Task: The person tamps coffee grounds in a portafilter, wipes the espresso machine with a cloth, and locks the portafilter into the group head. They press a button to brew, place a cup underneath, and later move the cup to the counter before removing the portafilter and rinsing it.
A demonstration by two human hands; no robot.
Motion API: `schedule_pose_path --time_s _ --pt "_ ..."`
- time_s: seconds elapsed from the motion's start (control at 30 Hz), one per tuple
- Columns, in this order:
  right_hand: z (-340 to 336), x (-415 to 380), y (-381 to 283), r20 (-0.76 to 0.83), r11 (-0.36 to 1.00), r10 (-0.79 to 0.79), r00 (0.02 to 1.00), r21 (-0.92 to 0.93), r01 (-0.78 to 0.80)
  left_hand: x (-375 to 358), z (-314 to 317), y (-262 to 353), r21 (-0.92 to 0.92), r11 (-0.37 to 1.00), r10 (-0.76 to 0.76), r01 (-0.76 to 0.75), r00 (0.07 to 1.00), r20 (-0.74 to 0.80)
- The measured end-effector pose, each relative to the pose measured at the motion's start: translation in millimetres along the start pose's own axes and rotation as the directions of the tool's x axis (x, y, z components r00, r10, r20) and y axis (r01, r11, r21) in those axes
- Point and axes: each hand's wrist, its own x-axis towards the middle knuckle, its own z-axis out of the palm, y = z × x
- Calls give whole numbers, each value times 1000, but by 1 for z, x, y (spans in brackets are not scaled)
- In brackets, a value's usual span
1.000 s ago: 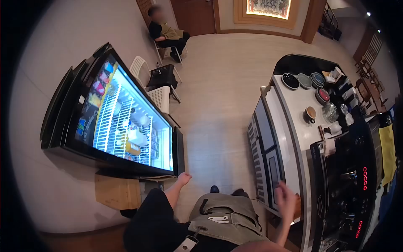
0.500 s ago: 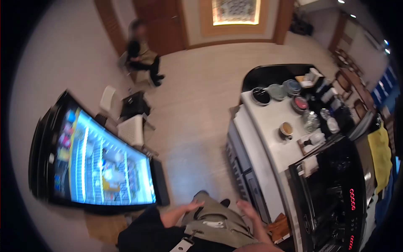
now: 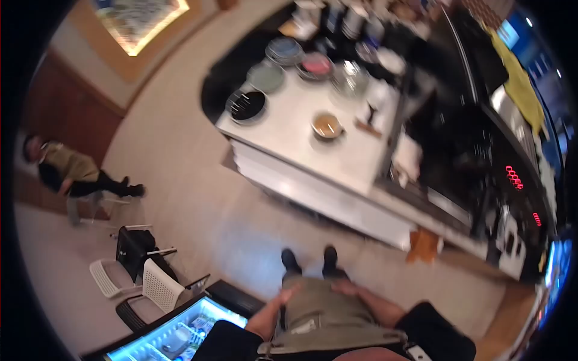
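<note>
My left hand [image 3: 289,295] lies against the left side of my khaki apron [image 3: 328,304], fingers stretched out and slightly blurred. My right hand [image 3: 347,289] rests flat on the apron's right side. Neither hand shows anything held. Ahead, beyond my shoes, a cup [image 3: 327,126] with a light brown drink stands on the white counter [image 3: 289,141], well out of reach of both hands. Round containers, one with a black lid [image 3: 247,106] and one with a pink lid [image 3: 315,64], sit behind the cup.
A black machine [image 3: 475,150] with red digits [image 3: 514,177] stands at the right. A brown cloth [image 3: 423,245] hangs at the counter's lower edge. A lit glass-front fridge [image 3: 174,337] is at lower left, near white chairs [image 3: 162,283]. A person [image 3: 72,165] sits at far left.
My view has turned right, so the counter now lies ahead and the fridge has slid to the lower left. My hands have come in from beside the apron onto it.
</note>
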Motion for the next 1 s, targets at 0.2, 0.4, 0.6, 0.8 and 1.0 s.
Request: schedule_pose_path --time_s 0.2,0.4,0.6,0.8,1.0 --pt "5 -25 -72 -12 956 209 978 215 -201 -163 -36 113 -779 541 -171 318 948 268" --pt "-153 -31 -288 -543 977 -189 819 -23 210 -132 -62 45 -812 472 -213 344 938 274" --pt "-339 -5 -389 -907 812 7 422 252 526 -114 -109 -28 -538 792 -474 290 847 -242" --pt "-429 58 -374 -868 663 136 478 438 607 -145 -130 3 -708 703 -505 -63 657 -560" --pt "-428 61 -368 -729 690 12 685 502 522 -149 -108 9 -781 624 -608 39 652 -453"
